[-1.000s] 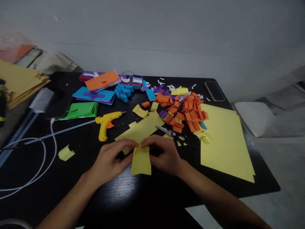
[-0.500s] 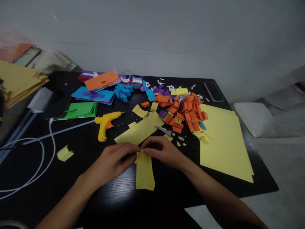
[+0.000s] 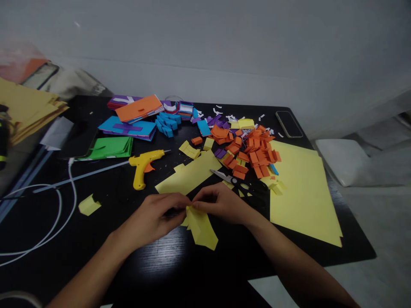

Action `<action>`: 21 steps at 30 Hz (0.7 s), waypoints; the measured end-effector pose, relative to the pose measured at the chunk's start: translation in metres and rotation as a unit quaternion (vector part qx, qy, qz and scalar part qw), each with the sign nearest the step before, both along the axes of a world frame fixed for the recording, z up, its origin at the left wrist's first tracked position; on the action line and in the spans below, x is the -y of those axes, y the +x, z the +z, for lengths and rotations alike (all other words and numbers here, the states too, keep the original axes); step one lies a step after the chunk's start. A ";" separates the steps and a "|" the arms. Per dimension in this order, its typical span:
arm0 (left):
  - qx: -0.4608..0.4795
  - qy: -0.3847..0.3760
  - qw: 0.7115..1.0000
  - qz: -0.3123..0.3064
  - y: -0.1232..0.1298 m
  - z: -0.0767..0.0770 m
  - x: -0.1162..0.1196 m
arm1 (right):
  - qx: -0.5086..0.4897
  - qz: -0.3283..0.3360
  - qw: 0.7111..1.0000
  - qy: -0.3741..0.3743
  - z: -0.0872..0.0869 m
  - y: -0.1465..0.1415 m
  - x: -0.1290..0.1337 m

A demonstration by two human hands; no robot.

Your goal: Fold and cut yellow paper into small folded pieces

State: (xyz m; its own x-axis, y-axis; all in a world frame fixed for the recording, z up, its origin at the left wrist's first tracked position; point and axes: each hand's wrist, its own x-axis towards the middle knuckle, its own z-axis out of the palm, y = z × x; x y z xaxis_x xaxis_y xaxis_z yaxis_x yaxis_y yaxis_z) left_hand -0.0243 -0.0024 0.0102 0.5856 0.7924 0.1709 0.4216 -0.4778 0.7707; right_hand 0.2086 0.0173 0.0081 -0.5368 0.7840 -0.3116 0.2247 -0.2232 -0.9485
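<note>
A folded strip of yellow paper [image 3: 201,226] hangs from the fingertips of both hands above the black table. My left hand [image 3: 163,211] pinches its upper left corner, and my right hand [image 3: 221,203] grips the same top edge close beside it. The fingers hide the pinched part. Just beyond the hands lies a larger yellow paper sheet [image 3: 192,173] with notched edges. Scissors [image 3: 233,180] rest at its right end, blades pointing left. A yellow glue gun [image 3: 141,167] lies left of the sheet, nozzle to the right.
Orange folded paper pieces [image 3: 258,152] are heaped at the back right, beside large yellow sheets [image 3: 305,192] and a phone [image 3: 289,124]. Folded blue [image 3: 128,128], green [image 3: 111,147] and orange paper [image 3: 139,109] lies back left. A white cable [image 3: 73,188] loops near a small yellow piece [image 3: 89,205].
The lower end of the yellow paper strip has swung to the right and tilted, while both hands keep their pinch at its top. The view has shifted slightly.
</note>
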 end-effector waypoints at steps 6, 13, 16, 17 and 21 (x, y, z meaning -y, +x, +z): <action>-0.002 0.001 1.000 -0.022 -0.001 0.004 -0.002 | 0.016 -0.003 1.000 0.013 0.003 -0.002 -0.001; 0.005 -0.016 1.000 -0.005 -0.001 0.006 -0.003 | -0.005 -0.009 1.000 -0.014 0.006 -0.001 0.000; 0.003 -0.019 1.000 -0.003 -0.001 0.006 -0.002 | -0.015 -0.012 0.999 -0.028 0.004 -0.001 0.001; 0.002 -0.021 1.000 -0.001 -0.001 0.006 -0.002 | -0.016 -0.014 0.999 -0.029 0.003 -0.002 0.001; 0.008 -0.025 1.000 0.000 -0.001 0.007 -0.001 | -0.005 -0.023 0.999 -0.023 0.003 -0.003 0.002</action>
